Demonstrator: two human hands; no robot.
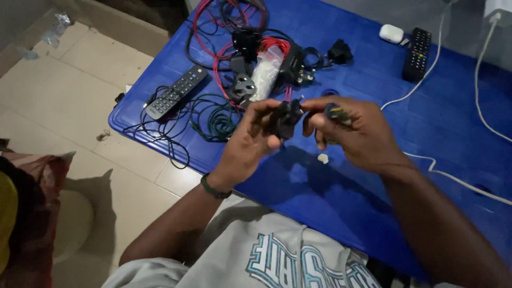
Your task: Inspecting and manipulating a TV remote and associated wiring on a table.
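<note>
My left hand (pixel 250 140) grips a small black plug-like part (pixel 286 118) above the blue table (pixel 373 192). Close to its right, my right hand (pixel 356 133) holds a small dark tool with a green and yellow handle (pixel 337 113), its tip pointing at the black part. A dark band sits on my left wrist. A tiny white piece (pixel 323 158) lies on the table under my hands.
A tangle of red and black wires with black plugs and a clear bag (pixel 256 58) lies behind my hands. Two black remotes (pixel 177 92) (pixel 417 53), a green cable coil (pixel 218 120), a white case (pixel 391 33) and white cables (pixel 453 178) are on the table. Tiled floor lies left.
</note>
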